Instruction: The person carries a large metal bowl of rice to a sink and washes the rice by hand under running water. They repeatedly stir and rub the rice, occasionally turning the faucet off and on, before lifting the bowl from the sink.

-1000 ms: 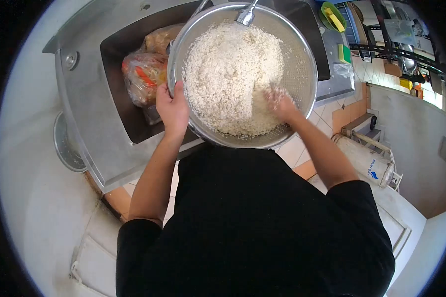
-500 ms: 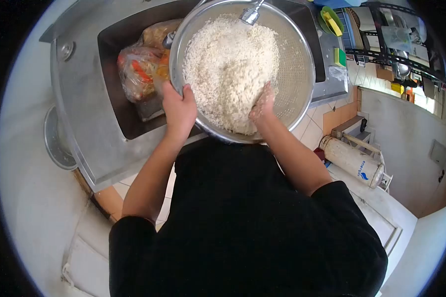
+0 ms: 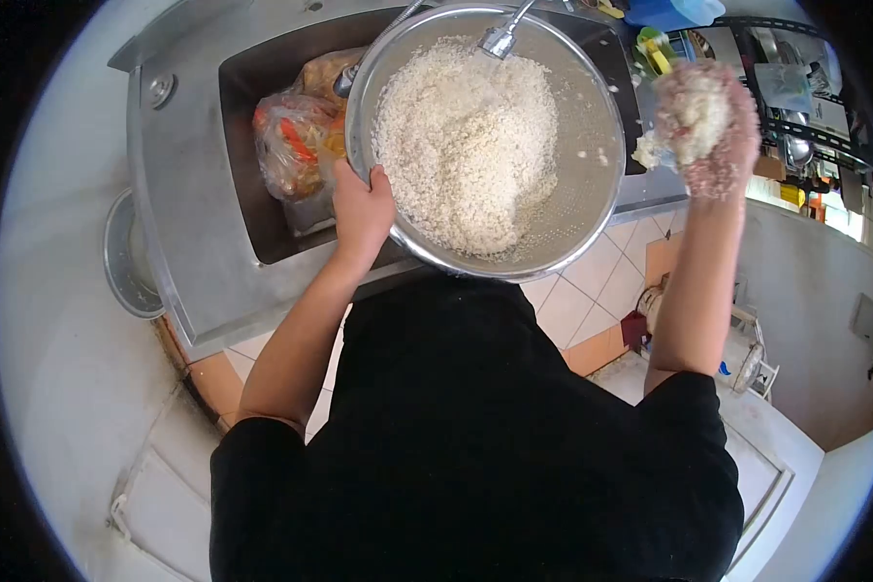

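A large metal colander (image 3: 592,194) full of white rice (image 3: 485,145) rests over the sink. My left hand (image 3: 361,209) is closed on the colander's near left rim, thumb on top. Raised to the right of the colander, my right hand (image 3: 732,145) is coated with grains and cups a clump of rice in its palm. Loose grains are in the air and stuck around it, and its fingers are partly blurred. A metal faucet head (image 3: 498,41) hangs over the colander's far side.
Filled plastic bags (image 3: 296,145) lie in the steel sink (image 3: 252,218) at left. A metal basin (image 3: 131,257) stands beyond the counter's left end. At right are a blue container (image 3: 674,12), a dish rack (image 3: 786,73) and a gas cylinder (image 3: 737,354).
My right hand has left the colander and risen to the right with a clump of rice. My left hand still grips the rim.
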{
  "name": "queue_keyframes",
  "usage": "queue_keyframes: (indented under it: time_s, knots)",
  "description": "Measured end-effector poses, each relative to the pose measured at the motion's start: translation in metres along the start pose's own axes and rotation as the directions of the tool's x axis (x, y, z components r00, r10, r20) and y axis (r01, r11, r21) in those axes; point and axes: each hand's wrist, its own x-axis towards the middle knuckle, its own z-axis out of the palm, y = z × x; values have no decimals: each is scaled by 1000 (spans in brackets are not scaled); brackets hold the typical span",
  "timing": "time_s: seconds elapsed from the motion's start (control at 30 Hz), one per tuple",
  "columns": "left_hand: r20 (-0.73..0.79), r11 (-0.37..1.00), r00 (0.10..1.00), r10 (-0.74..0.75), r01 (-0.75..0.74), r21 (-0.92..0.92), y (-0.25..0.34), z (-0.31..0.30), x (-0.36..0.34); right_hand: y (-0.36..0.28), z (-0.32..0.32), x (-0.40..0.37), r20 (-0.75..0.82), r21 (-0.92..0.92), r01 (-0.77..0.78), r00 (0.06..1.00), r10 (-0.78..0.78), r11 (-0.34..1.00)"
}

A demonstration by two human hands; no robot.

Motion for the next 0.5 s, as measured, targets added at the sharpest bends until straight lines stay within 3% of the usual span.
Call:
queue_keyframes:
  time_s: [0.07, 0.1, 0.13, 0.17, 0.23, 0.27, 0.3, 0.33, 0.4, 0.47, 0.5]
  knots:
    - [19, 999, 999, -25, 25, 24, 4, -3, 0, -4, -3, 7, -28, -59, 104, 994, -106, 993]
    - [7, 999, 1000, -25, 25, 30, 4, -3, 0, 10, 5, 5, -117, -291, 102, 983, -142, 951]
    - [7, 998, 999, -41, 41, 49, 5, -2, 1, 36, 18, -1, -195, -507, 74, 960, -199, 858]
    - [10, 996, 998, -56, 56, 66, 4, -2, 0, 81, 20, -9, -107, -725, 125, 951, -290, 677]
    - [-1, 996, 999, -48, 48, 72, 3, -3, -3, 187, -8, -32, 5, -882, 176, 931, -365, 437]
    - [-6, 997, 999, -36, 37, 74, 5, -2, 0, 237, -28, -42, 333, -932, 356, 916, -225, 67]
    - [-19, 998, 1000, -17, 19, 61, 8, -1, 5, 256, -33, -37, 569, -785, 554, 822, 28, -277]
    - [-11, 997, 999, -33, 33, 63, 8, 0, 5, 238, -24, -28, 593, -769, 573, 805, 20, -285]
    - [4, 993, 997, -77, 76, 85, 5, -5, -3, 167, -1, -37, 246, -961, 246, 969, -18, 130]
    - [0, 994, 997, -71, 70, 85, 9, -2, -2, 88, 1, -15, 200, -961, 122, 925, 324, 246]
    - [-23, 997, 1000, 15, -13, 81, 1, 1, -1, 47, 3, -12, 232, -948, 121, 895, 381, 293]
